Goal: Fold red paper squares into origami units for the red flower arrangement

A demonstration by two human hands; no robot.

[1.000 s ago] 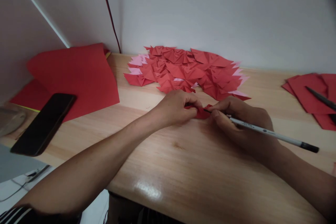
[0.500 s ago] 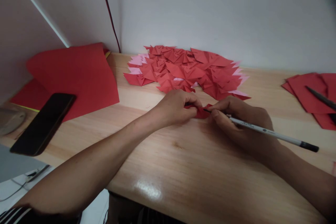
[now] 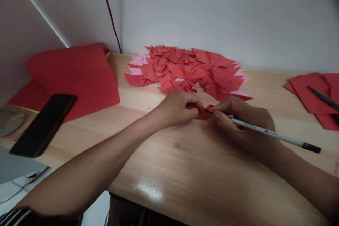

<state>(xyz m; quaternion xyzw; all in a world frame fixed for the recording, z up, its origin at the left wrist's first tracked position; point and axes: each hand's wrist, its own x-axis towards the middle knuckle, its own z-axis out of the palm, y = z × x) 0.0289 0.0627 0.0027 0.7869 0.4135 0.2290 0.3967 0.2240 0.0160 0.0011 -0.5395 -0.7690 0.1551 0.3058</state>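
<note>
Small red folded paper [image 3: 203,113] beneath black pen tip [image 3: 208,111]

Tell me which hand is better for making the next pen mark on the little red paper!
Probably the right hand: it holds the pen, with the dark tip at the small red paper. The left hand pinches the paper's left side, so it seems better for steadying.

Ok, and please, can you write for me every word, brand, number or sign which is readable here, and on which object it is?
No text can be read with certainty.
White pen with black end: small dark lettering and a round mark on the barrel, too small and blurred to read.
Black smartphone: no text visible on its dark screen.
Faint red mark at the right picture edge: cut off, unreadable.
</note>
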